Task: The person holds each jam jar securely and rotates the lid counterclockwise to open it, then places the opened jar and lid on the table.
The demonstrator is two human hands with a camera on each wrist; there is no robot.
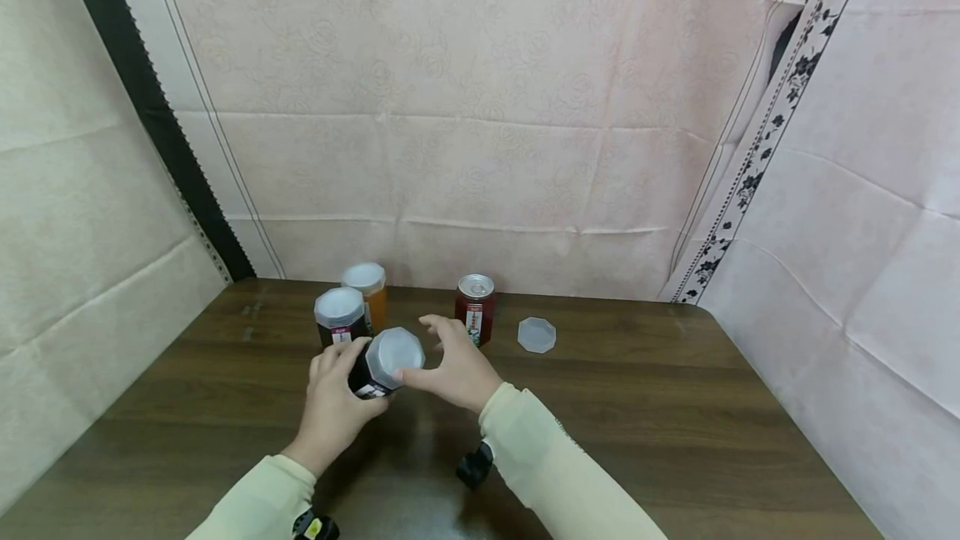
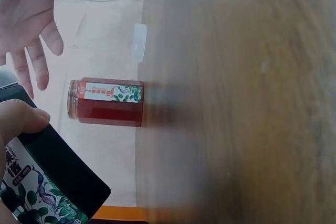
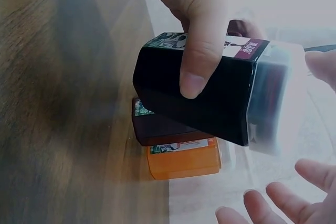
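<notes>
My left hand (image 1: 330, 402) grips a dark octagonal jar (image 3: 223, 85) with a printed label, tilted so that its translucent cap (image 1: 397, 354) leans toward the right. Beside that cap is my right hand (image 1: 461, 369), fingers spread apart and thumb at the cap's edge. In the right wrist view the fingers curve loosely around the cap without closing on it. Just beyond the right hand, a red can (image 2: 110, 102) with a metal pull-tab top stands upright on the table.
A second dark capped jar (image 1: 339, 319) and an orange capped jar (image 1: 377, 304) stand close together behind the left hand. One loose translucent cap (image 1: 537, 335) lies on the wooden table (image 1: 637, 407), right of the red can. Pale cloth (image 1: 465, 148) hangs behind the table.
</notes>
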